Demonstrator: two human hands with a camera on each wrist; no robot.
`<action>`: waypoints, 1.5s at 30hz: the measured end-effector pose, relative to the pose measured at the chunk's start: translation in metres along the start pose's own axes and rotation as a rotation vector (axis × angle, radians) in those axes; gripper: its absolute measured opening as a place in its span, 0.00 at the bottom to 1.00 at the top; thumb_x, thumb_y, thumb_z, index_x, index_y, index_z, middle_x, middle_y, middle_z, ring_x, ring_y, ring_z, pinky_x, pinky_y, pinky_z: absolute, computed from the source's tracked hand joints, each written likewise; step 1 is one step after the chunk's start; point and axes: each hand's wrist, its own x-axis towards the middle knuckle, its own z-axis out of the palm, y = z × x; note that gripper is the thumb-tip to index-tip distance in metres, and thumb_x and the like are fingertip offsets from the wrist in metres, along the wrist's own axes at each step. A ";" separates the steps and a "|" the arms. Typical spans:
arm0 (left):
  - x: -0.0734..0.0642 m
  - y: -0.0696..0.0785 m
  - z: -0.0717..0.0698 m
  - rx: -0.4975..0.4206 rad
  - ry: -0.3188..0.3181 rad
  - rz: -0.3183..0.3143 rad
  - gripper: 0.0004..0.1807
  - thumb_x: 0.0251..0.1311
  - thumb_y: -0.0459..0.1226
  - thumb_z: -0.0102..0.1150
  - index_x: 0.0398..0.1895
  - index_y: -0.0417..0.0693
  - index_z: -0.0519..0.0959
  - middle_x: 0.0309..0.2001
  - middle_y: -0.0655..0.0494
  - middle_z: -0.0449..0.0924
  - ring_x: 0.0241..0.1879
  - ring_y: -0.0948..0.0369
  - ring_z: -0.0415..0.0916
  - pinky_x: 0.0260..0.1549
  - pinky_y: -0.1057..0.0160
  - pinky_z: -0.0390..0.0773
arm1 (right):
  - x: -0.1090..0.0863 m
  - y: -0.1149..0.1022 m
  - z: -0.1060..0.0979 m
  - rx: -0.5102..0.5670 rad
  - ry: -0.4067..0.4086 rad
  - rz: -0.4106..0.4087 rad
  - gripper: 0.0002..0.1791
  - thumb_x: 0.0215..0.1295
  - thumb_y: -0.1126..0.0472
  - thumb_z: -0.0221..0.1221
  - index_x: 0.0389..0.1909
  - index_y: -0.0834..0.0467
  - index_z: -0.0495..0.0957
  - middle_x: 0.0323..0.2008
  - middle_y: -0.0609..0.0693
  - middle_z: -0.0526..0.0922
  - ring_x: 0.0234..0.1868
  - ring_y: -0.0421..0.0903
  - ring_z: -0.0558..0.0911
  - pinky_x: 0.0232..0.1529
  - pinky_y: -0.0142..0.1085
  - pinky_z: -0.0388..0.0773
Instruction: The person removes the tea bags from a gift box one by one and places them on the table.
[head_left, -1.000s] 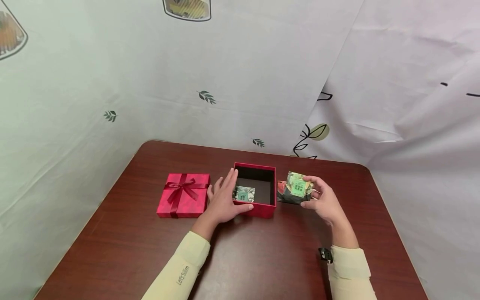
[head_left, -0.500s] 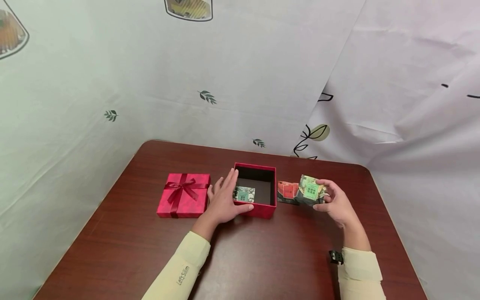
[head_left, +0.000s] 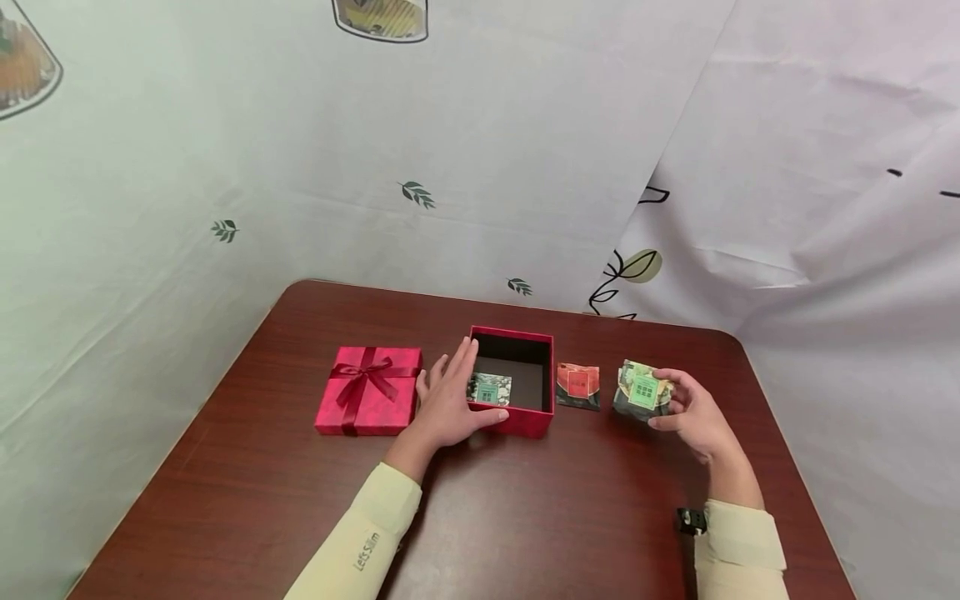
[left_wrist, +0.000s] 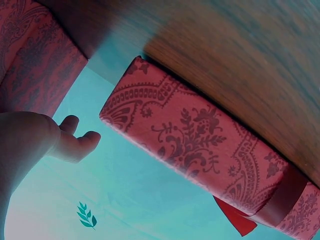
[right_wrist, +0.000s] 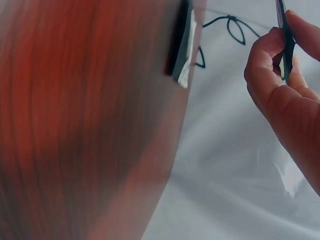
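The green packet (head_left: 642, 392) has moved rightward over the past second, leaving the red packet (head_left: 578, 385) fully uncovered, with bare wood between them. It's squarish, dark toward the bottom, patterned above around a bright green label, and the right hand (head_left: 697, 425) pinches its edge between thumb and fingers. The left hand (head_left: 448, 406) rests, fingers extended, on the open box (head_left: 525, 423). I count three packets: those two and a black-and-white packet (head_left: 491, 388) inside the box; one box, one bow-topped red lid (head_left: 367, 417). The table (head_left: 525, 517) is glossy reddish-brown wood, backed by pale hanging cloth (head_left: 480, 150) printed with leaf sprigs.
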 end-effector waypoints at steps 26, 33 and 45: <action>-0.001 0.002 -0.001 -0.012 -0.010 -0.013 0.67 0.42 0.65 0.72 0.82 0.61 0.44 0.80 0.66 0.37 0.74 0.43 0.43 0.64 0.31 0.34 | -0.008 0.021 -0.038 -0.136 0.056 0.073 0.42 0.50 0.86 0.57 0.69 0.68 0.58 0.51 0.66 0.72 0.39 0.41 0.77 0.35 0.36 0.81; 0.000 0.002 -0.001 -0.010 -0.015 -0.012 0.67 0.42 0.66 0.72 0.82 0.61 0.43 0.80 0.68 0.35 0.74 0.42 0.43 0.64 0.31 0.34 | -0.007 0.024 -0.047 -0.175 0.058 0.085 0.42 0.50 0.87 0.57 0.69 0.68 0.57 0.51 0.67 0.71 0.38 0.42 0.76 0.33 0.36 0.80; 0.000 0.003 -0.004 -0.015 -0.033 -0.028 0.67 0.42 0.65 0.72 0.82 0.64 0.42 0.80 0.69 0.34 0.74 0.44 0.41 0.64 0.31 0.33 | -0.005 0.037 -0.063 -0.197 0.057 0.124 0.42 0.48 0.87 0.56 0.68 0.70 0.56 0.50 0.68 0.70 0.36 0.44 0.75 0.31 0.37 0.79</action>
